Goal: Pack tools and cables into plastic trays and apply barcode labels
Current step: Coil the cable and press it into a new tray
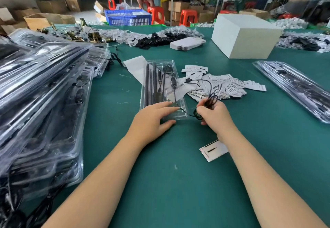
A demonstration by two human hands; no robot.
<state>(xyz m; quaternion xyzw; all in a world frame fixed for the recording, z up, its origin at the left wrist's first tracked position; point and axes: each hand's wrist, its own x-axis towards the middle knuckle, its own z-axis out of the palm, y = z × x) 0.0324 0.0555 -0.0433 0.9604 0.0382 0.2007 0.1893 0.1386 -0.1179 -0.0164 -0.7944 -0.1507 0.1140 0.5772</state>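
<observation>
Pinched in the right hand is a thin black cable, its slack gathered into small loops at the fingertips just off the near right corner of a clear plastic tray. From those loops the cable runs up and over the tray's right side, arcs across a heap of white barcode labels, and ends in a small plug lying near the tray's edge. The left hand lies flat on the near end of the tray, fingers straight and pressing on the plastic, thumb stretched along the tray's front edge on the green table.

The tray sits lengthwise in the middle of the table, pointing away from the person. Inside it, long dark rods lie side by side along the left half, with smaller dark tools in the pockets to their right. A sheet of white paper pokes out from under the tray's far left corner.

One single label lies on the table beside the right forearm. Stacks of filled trays are piled at the left, and another filled tray lies at an angle on the right. A large white box stands farther back.
</observation>
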